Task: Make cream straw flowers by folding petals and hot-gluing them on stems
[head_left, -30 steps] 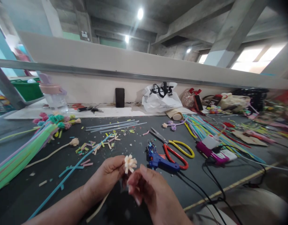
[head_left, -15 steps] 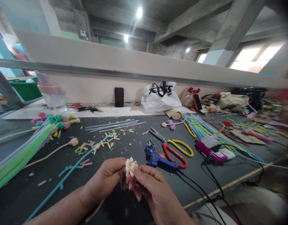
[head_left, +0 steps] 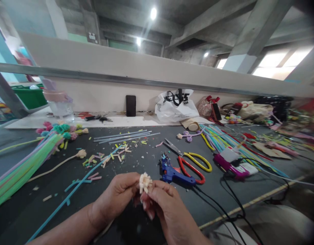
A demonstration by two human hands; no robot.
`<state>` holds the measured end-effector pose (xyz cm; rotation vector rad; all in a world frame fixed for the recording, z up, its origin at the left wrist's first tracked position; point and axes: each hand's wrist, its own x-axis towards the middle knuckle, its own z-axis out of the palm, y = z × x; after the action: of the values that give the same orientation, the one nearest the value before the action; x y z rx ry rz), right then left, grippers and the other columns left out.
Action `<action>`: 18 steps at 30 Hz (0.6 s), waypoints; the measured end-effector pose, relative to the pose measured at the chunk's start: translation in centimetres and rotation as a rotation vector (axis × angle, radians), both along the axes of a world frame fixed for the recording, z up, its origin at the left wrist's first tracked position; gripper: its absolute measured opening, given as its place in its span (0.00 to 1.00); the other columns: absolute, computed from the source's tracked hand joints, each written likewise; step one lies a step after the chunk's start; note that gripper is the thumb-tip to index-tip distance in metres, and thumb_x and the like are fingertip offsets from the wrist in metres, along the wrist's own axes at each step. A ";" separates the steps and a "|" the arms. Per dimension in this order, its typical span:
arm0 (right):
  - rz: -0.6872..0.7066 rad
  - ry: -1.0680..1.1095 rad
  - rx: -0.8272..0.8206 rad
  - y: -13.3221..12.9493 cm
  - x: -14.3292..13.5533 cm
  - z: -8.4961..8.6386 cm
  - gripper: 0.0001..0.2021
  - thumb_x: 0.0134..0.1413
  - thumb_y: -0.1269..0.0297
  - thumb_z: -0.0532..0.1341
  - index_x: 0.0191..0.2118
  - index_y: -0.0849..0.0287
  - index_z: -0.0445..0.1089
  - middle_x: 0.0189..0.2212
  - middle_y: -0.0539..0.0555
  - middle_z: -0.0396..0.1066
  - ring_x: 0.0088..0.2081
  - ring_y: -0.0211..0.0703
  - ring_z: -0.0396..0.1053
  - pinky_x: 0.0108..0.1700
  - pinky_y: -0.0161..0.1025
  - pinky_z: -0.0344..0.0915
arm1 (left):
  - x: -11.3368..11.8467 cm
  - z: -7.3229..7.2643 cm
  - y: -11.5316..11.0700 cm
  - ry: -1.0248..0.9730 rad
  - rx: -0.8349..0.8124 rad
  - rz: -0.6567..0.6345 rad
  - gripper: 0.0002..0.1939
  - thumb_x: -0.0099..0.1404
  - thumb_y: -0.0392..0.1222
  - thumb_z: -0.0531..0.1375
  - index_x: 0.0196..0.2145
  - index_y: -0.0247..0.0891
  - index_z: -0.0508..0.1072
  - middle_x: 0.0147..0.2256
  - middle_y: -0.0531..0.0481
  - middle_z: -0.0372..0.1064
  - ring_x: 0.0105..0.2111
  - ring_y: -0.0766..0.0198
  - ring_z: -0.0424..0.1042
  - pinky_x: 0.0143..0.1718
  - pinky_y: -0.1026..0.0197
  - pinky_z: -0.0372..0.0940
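Observation:
Between my two hands is a small cream flower (head_left: 145, 183) made of short pipe-cleaner pieces. My left hand (head_left: 120, 190) pinches it from the left, and a pale stem shows under that wrist. From the right, the thumb and finger of my right hand (head_left: 166, 197) press on the flower's edge. Just beyond my right hand lies a blue glue gun (head_left: 176, 174), beside scissors (head_left: 191, 165) with one red and one yellow handle. A long blue pipe cleaner (head_left: 77, 190) runs past my left forearm.
Cut pipe-cleaner pieces (head_left: 116, 154) and clear glue sticks (head_left: 126, 136) lie mid-table. At left are a bundle of pipe-cleaner flowers (head_left: 31, 160) and a cream flower (head_left: 81, 153). A purple power adapter (head_left: 231, 165) with cables sits right. Behind stand a phone (head_left: 130, 105) and a white bag (head_left: 176, 107).
The view has shifted slightly. Both hands keep hold of the cream flower, which is turned a little and sits slightly further right in the picture.

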<state>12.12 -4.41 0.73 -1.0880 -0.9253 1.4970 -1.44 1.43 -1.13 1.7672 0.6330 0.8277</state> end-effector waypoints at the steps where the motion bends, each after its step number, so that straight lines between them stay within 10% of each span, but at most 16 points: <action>1: 0.051 -0.054 0.007 0.1 0.4 0.2 0.10 0.44 0.63 0.56 0.21 0.64 0.68 0.18 0.50 0.64 0.20 0.33 0.57 0.22 0.31 0.53 | 0.0 0.0 0.1 -0.018 -0.041 -0.022 0.18 0.63 0.47 0.51 0.21 0.33 0.66 0.19 0.53 0.61 0.20 0.72 0.61 0.23 0.70 0.58; 4: 0.197 -0.304 0.059 0.6 2.1 1.0 0.15 0.48 0.57 0.56 0.23 0.64 0.70 0.19 0.52 0.65 0.19 0.34 0.58 0.21 0.32 0.55 | -0.1 -0.1 0.3 -0.064 -0.279 -0.113 0.18 0.61 0.51 0.54 0.23 0.33 0.66 0.19 0.53 0.62 0.17 0.72 0.60 0.19 0.70 0.57; 8: -0.121 -0.699 0.435 1.1 4.2 1.9 0.08 0.52 0.64 0.56 0.30 0.60 0.71 0.25 0.51 0.69 0.28 0.38 0.65 0.30 0.35 0.60 | -0.1 -0.9 0.4 -0.143 -0.591 -0.161 0.17 0.56 0.52 0.59 0.24 0.33 0.67 0.18 0.53 0.64 0.14 0.73 0.61 0.14 0.71 0.56; 18: -0.079 -0.929 1.016 1.1 3.6 1.7 0.05 0.51 0.75 0.60 0.33 0.58 0.70 0.28 0.50 0.73 0.32 0.38 0.68 0.40 0.38 0.58 | 0.0 -0.6 0.0 -0.138 -0.687 -0.284 0.20 0.54 0.53 0.61 0.21 0.31 0.68 0.15 0.53 0.62 0.12 0.75 0.61 0.13 0.74 0.57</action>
<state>15.70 -3.29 2.42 -0.9582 -1.9426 0.2145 -1.48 1.47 -1.73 1.1261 0.4813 0.4517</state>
